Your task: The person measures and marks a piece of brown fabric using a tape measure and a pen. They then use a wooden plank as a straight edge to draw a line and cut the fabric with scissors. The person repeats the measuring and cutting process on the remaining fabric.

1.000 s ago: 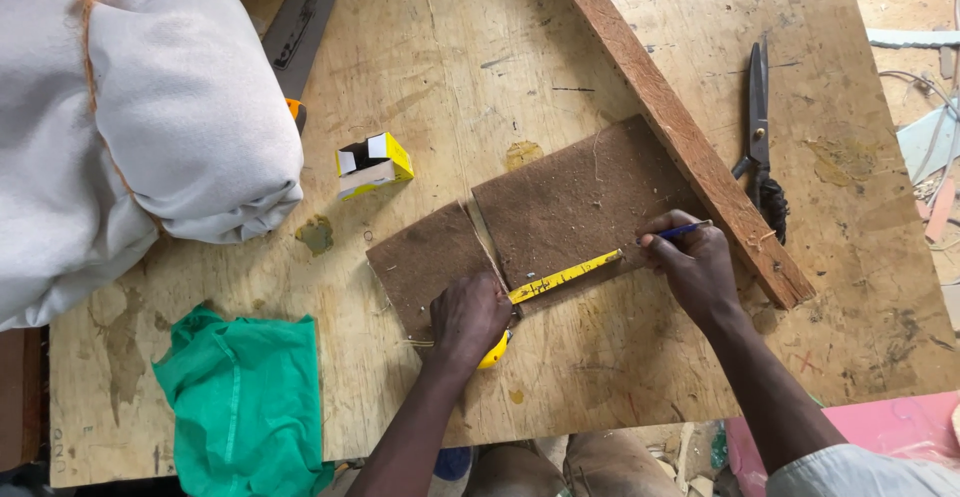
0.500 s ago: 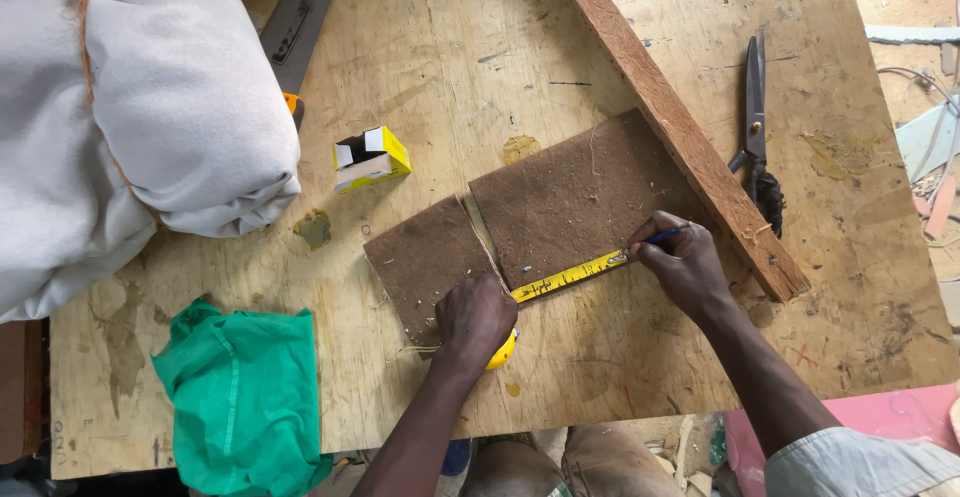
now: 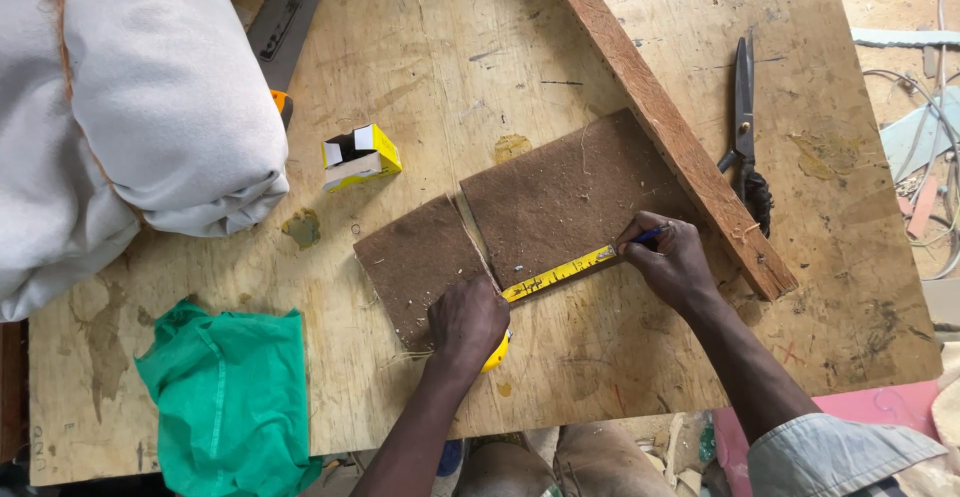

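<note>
I take the brown fibreboard sheet as my landmark; it lies flat on the plywood table, with a second, smaller brown piece butted against its left edge.

My left hand is closed over the yellow tape measure case, pressing it down just below the seam between the two brown pieces. From there the yellow tape blade runs up and to the right along the lower edge of the sheet. My right hand sits at the blade's far end, at the sheet's lower right corner, fingers pinched on a blue pen whose tip meets the tape.

A long wooden batten lies diagonally across the sheet's right side, touching it. Black shears lie beyond the batten, apart from the sheet. A small yellow box stands left of the sheet, near it. Farther left is a bulky grey fabric bundle, and below that, well left of the sheet, a crumpled green cloth.
</note>
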